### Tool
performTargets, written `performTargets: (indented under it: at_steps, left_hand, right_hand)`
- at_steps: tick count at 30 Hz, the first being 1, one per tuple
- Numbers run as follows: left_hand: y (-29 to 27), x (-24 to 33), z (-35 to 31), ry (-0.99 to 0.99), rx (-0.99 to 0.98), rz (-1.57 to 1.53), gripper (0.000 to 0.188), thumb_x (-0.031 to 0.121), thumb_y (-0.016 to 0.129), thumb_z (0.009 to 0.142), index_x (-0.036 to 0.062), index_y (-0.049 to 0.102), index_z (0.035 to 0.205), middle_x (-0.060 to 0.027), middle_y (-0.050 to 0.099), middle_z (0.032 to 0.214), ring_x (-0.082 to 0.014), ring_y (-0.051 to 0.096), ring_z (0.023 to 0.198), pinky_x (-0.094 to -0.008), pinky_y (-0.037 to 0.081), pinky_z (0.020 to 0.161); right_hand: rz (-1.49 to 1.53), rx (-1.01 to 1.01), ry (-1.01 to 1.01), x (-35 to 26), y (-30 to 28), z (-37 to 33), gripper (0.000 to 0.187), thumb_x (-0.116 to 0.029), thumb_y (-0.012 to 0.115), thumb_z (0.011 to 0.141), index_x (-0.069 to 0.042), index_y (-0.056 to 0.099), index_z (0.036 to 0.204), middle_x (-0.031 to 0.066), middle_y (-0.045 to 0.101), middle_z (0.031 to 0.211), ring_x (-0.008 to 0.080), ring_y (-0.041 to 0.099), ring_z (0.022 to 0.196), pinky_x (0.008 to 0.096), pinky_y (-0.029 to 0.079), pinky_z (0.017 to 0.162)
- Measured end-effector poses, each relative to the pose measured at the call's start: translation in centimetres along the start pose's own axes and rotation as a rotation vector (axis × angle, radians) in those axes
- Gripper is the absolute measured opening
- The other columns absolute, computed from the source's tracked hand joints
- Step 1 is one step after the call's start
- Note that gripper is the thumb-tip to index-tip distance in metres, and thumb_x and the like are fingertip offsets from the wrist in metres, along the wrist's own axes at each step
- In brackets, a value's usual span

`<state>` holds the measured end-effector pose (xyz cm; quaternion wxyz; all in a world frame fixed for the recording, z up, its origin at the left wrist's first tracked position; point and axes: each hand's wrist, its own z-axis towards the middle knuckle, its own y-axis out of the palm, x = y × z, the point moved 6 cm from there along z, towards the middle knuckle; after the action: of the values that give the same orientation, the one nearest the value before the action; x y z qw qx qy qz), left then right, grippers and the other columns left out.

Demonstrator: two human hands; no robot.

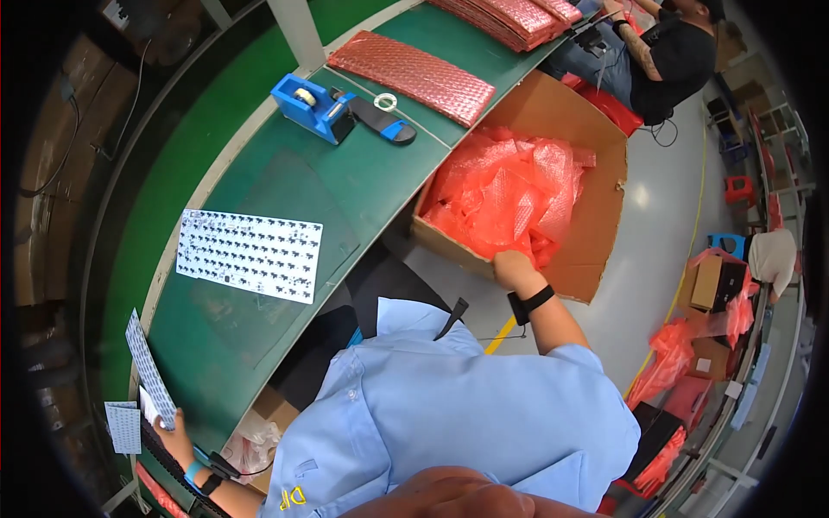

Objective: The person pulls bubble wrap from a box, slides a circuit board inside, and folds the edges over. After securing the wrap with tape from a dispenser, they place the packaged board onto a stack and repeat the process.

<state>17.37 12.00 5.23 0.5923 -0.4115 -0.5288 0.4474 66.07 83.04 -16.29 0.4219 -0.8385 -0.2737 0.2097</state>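
Observation:
My left hand (175, 439) is closed on the lower end of a white keyboard circuit board (148, 371), tilted up at the left end of the bench. Beside it stands another pale board (123, 427). A third white circuit board (250, 253), dotted with dark marks, lies flat on the bench. At the near rim of an open carton (596, 246), my right hand (515, 270) has its fingers curled down against red bubble-wrap bags (514, 186). Its fingertips are hidden, so whether it grips a bag or the carton cannot be told.
The green bench (250, 177) curves along the left. It carries a blue tape dispenser (311, 108), a black-and-blue strap-like piece (384, 119), a tape roll (385, 102) and flat red bubble-wrap bags (414, 73). A seated person (665, 65) works beyond the carton. More cartons and red wrap (669, 354) stand right.

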Motion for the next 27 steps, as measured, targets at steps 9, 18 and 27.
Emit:
performTargets:
  at_steps: [9, 18, 27]
  left_hand:
    - [2.3, -0.5, -6.8, -0.032, -0.066, 0.015, 0.069, 0.036, 0.072, 0.084, -0.0035, 0.045, 0.133, -0.0229, 0.055, 0.126, -0.0294, 0.056, 0.111, -0.0385, 0.043, 0.096]
    - [-0.5, 15.4, -11.1, 0.155, 0.081, -0.067, 0.05, 0.023, 0.065, 0.091, -0.0054, 0.051, 0.129, -0.019, 0.054, 0.132, -0.0269, 0.051, 0.121, -0.0373, 0.038, 0.103]
    - [-1.7, 30.2, -15.6, 0.34, -0.252, -0.638, 0.036, 0.012, 0.058, 0.092, -0.0028, 0.055, 0.125, -0.0165, 0.057, 0.127, -0.0245, 0.054, 0.119, -0.0367, 0.039, 0.104]
  right_hand:
    - [0.774, -0.319, 0.067, 4.5, -5.1, 5.7, 0.047, -0.047, 0.063, 0.088, 0.0, 0.067, 0.096, 0.0077, 0.066, 0.082, 0.0175, 0.064, 0.065, 0.0314, 0.049, 0.056]
    - [1.727, 0.159, 0.648, 16.4, 5.5, 18.6, 0.058, -0.035, 0.061, 0.088, -0.003, 0.048, 0.135, 0.0135, 0.044, 0.142, 0.0247, 0.045, 0.126, 0.0436, 0.04, 0.097]
    - [1.971, 0.425, -0.375, 7.4, -6.3, 11.7, 0.042, -0.027, 0.051, 0.096, 0.005, 0.058, 0.123, 0.0136, 0.047, 0.14, 0.0215, 0.041, 0.132, 0.036, 0.024, 0.112]
